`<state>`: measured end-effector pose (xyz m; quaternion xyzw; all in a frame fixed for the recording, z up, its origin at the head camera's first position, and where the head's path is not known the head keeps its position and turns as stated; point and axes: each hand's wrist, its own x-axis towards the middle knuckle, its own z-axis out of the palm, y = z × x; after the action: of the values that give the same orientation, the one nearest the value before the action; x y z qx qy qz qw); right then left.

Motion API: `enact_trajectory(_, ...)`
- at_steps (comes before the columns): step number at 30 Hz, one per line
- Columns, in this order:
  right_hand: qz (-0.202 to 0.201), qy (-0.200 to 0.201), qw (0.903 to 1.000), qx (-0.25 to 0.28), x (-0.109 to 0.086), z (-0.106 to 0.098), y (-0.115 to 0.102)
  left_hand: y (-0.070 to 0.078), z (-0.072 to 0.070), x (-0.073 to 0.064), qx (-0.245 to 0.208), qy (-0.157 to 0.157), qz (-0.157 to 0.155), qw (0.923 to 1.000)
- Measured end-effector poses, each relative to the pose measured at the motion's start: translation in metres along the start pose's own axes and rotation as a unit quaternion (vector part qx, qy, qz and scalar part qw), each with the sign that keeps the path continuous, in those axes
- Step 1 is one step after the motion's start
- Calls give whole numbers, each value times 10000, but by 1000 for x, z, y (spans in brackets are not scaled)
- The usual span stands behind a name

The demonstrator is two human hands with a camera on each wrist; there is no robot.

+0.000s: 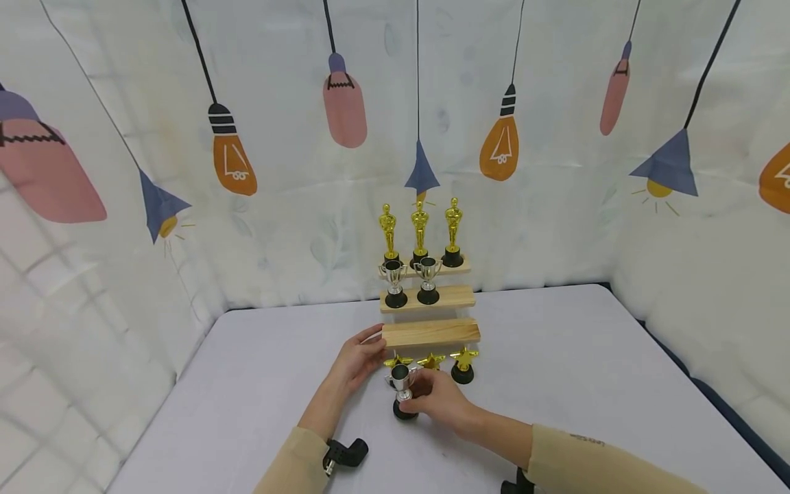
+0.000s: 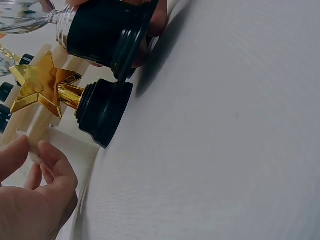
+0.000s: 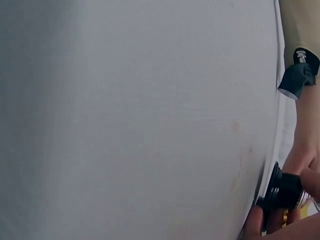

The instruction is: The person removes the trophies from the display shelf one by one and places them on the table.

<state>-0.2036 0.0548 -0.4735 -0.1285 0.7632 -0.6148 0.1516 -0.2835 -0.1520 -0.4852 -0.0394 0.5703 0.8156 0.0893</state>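
My right hand point(image 1: 441, 398) grips a small silver trophy cup point(image 1: 401, 377) by its black base, low over the table in front of the star trophies. In the left wrist view the base point(image 2: 100, 35) is tilted, with fingers around it. Thumb and fingers of my left hand point(image 1: 360, 360) pinch the left end of the lowest wooden shelf board point(image 1: 431, 333). Three gold star trophies point(image 1: 463, 360) on black bases stand before that board; the cup and right hand partly cover two of them. In the right wrist view the cup's base point(image 3: 287, 190) shows at the lower right edge.
Two silver cups point(image 1: 428, 278) stand on the middle board point(image 1: 459, 296). Three gold figurine trophies point(image 1: 453, 226) are on the top board point(image 1: 464, 266). A white cloth covers the table point(image 1: 555, 357); a lamp-printed curtain point(image 1: 278, 226) hangs behind it.
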Motion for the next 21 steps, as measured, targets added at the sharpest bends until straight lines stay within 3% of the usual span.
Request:
enact_trajectory(11, -317, 244, 9990, -215, -1, 8, -2, 1, 0, -1, 49, 2, -36, 10000)
enact_trajectory(21, -257, 422, 9968, -636, 3, 10, -2, -1, 0, 2, -16, 2, 19, 10000)
